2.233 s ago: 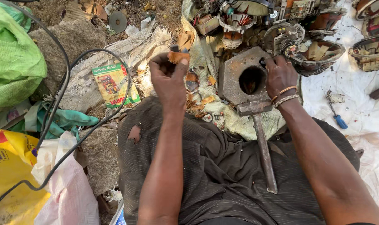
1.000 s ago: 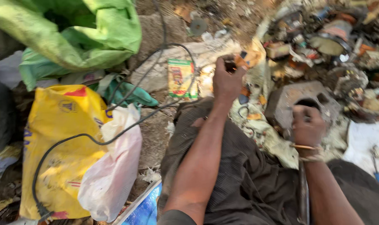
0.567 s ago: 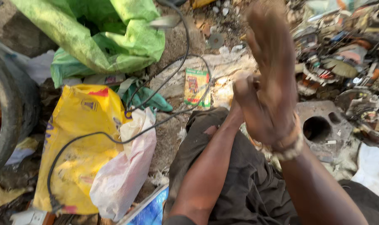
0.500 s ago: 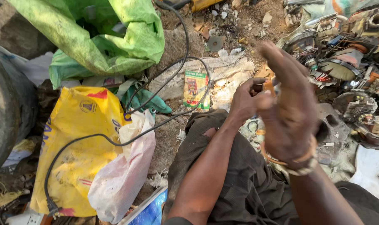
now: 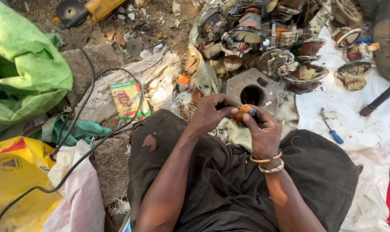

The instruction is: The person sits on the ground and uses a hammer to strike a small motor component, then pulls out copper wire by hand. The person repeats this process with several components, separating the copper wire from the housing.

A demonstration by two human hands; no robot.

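Together, both hands met over the lap: the left hand (image 5: 210, 114) and the right hand (image 5: 263, 131) each closed their grip on a small orange part (image 5: 240, 114), held close to the body, probably for control. It was just before the grey metal block (image 5: 246, 83) on the ground.

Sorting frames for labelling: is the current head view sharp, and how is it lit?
Head view: sharp, no motion blur; both hands, left hand and right hand, and the small orange part read clearly. Warm sunlight hits the ground upper centre, glare on the white sheet; lap in shade.
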